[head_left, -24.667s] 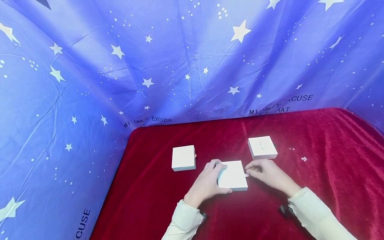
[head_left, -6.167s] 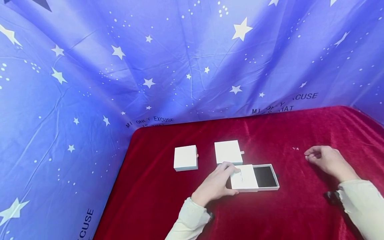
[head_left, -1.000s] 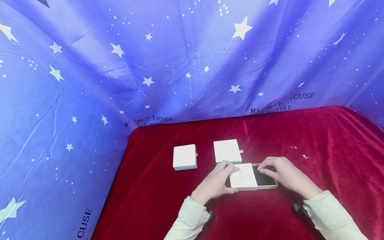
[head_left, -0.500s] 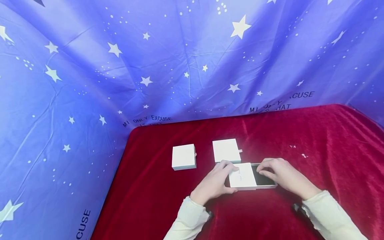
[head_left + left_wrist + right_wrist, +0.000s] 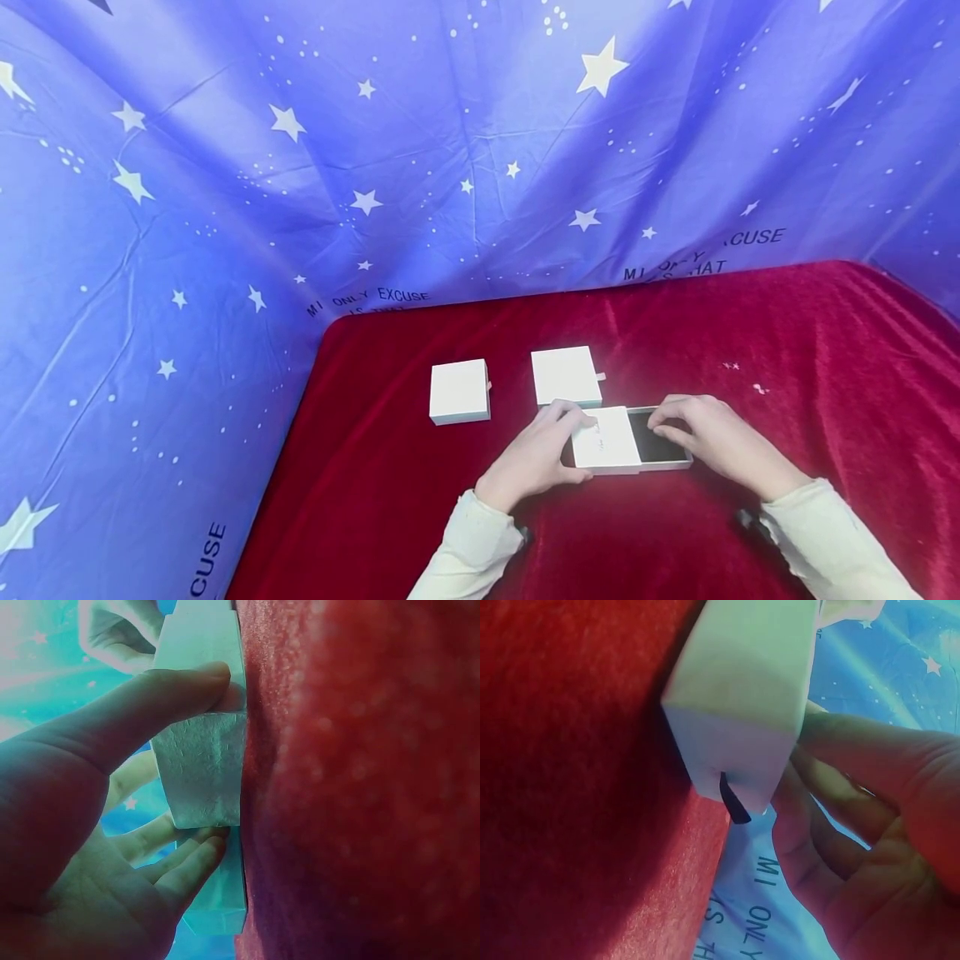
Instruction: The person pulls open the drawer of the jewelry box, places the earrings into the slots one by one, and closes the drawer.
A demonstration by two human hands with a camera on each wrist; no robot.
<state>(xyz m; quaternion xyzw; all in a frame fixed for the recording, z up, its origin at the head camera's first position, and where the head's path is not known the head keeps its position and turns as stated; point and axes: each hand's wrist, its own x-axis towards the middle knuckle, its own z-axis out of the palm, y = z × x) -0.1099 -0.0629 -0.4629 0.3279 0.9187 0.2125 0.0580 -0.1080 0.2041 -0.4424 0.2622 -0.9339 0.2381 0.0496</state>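
A white slide-out box, its sleeve (image 5: pixel 606 440) printed with small lettering, lies on the red cloth. My left hand (image 5: pixel 531 462) grips the sleeve's left end, thumb on the near side and fingers across the far side. From the sleeve's right end the drawer (image 5: pixel 667 467) sticks out, showing a black lining (image 5: pixel 660 448). My right hand (image 5: pixel 705 433) is over the drawer, with thumb and forefinger tips close together at the lining. Whether they pinch anything small is hidden. In the right wrist view a black ribbon tab (image 5: pixel 735 799) hangs from the drawer's end.
Two more white boxes are behind: one box (image 5: pixel 566 377) just beyond my left fingers, another box (image 5: pixel 459 392) farther left. Tiny silvery pieces (image 5: pixel 731 366) lie at the right, with another small silvery piece (image 5: pixel 761 388) nearer. A starry blue curtain (image 5: pixel 450 167) hangs behind the table.
Since the oldest frame, the lettered box came forward and its drawer slid out; a plain box went back. My right hand moved from the silvery pieces to the drawer. Little differs over the last second.
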